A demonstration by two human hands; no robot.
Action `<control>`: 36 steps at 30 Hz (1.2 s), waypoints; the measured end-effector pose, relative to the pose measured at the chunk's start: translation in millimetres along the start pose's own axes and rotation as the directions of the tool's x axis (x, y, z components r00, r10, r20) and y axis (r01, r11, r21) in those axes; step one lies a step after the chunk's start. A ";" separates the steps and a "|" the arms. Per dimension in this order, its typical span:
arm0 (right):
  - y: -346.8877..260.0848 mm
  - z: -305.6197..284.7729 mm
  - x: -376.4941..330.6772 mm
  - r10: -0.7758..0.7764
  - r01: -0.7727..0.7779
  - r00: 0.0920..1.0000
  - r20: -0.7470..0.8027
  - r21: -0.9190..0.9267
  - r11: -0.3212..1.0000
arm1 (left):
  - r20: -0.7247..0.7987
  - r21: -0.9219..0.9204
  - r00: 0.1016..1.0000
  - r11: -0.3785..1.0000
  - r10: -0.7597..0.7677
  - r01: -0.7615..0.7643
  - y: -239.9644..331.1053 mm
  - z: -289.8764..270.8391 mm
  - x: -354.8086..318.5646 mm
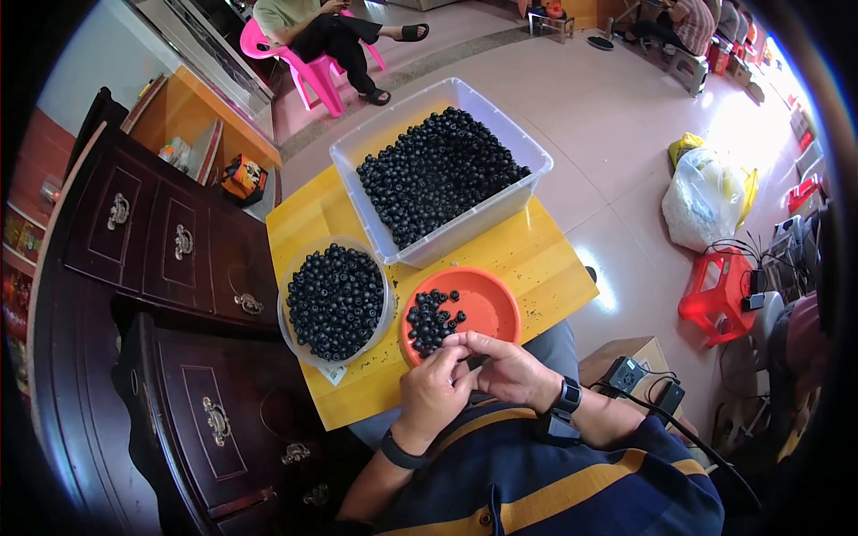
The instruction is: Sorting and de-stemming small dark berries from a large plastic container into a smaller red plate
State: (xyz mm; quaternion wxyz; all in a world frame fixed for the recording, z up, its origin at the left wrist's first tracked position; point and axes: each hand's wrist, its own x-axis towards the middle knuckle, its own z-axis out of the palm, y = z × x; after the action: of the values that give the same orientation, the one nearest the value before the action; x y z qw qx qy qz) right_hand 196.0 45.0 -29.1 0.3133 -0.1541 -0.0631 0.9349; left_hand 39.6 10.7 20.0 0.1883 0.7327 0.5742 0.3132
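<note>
The left hand and the right hand meet just above the person's lap, at the near edge of the yellow surface. The fingers of both hands are curled in and pinch a small dark bead between them. The bead is mostly hidden, so it is hard to tell which hand holds it tighter. Each wrist has a dark band on it.

Just past the fingertips sits an orange plate. A little pile of black beads lies on its left side, and the right side is bare.

To the left of the plate stands a round clear tub, filled with the same black beads. It sits just beside the plate.

Farther back is a big clear box with a heap of black beads inside. It hangs a bit over the far edge.

A dark wooden cabinet stands on the left. A red stool and a white bag are on the floor to the right. Far off, a person sits on a pink chair
</note>
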 end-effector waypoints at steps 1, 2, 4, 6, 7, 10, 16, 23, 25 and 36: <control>-0.5 -1.3 -0.1 -0.013 0.012 1.000 -0.006 -0.051 0.999 | 0.000 0.001 1.000 1.000 0.001 -0.001 2.0 -3.2 1.7; 0.7 -1.9 -0.1 -0.047 0.041 0.997 -0.056 -0.101 0.994 | -0.026 -0.033 0.999 0.999 -0.023 0.022 4.9 -7.0 4.0; -3.4 -1.8 -5.2 -0.023 0.014 0.998 -0.058 -0.141 0.990 | -0.045 -0.069 0.998 0.997 -0.048 0.045 5.3 -12.2 4.7; -3.4 -0.2 -4.6 0.011 -0.020 0.999 -0.051 -0.184 0.983 | -0.083 -0.074 0.996 0.997 -0.012 0.006 1.6 -13.3 2.6; -2.2 -0.2 -2.6 -0.014 0.005 0.998 -0.057 -0.158 0.987 | -0.112 -0.087 0.993 0.995 0.028 -0.038 0.2 -12.8 2.4; -0.7 -0.3 -0.4 -0.036 0.034 0.999 -0.031 -0.082 0.996 | -0.137 -0.035 0.990 0.999 0.021 -0.027 1.5 -13.7 -1.3; 3.6 -1.5 3.3 -0.053 0.050 0.997 0.048 0.059 0.997 | -0.258 0.103 0.926 0.961 0.274 -0.256 -0.3 -14.1 -1.1; 0.2 8.3 5.4 -0.059 0.046 0.989 0.134 0.094 0.994 | -0.230 -0.041 0.967 0.991 0.112 -0.125 -0.1 -21.1 -3.3; 0.3 9.9 5.9 -0.063 0.055 0.991 0.118 0.067 0.996 | -0.185 -0.128 0.983 0.992 -0.004 -0.021 -0.2 -25.9 -0.9; -0.4 7.8 4.1 -0.030 0.030 0.996 0.086 0.002 1.000 | -0.008 -0.126 1.000 0.992 -0.012 0.010 -3.8 -27.6 8.7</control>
State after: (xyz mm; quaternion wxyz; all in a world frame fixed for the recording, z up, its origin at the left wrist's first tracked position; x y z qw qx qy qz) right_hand 190.5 47.7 -22.7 0.3243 -0.1129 -0.0785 0.9359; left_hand 19.5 17.8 39.9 0.2331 0.7147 0.5582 0.3510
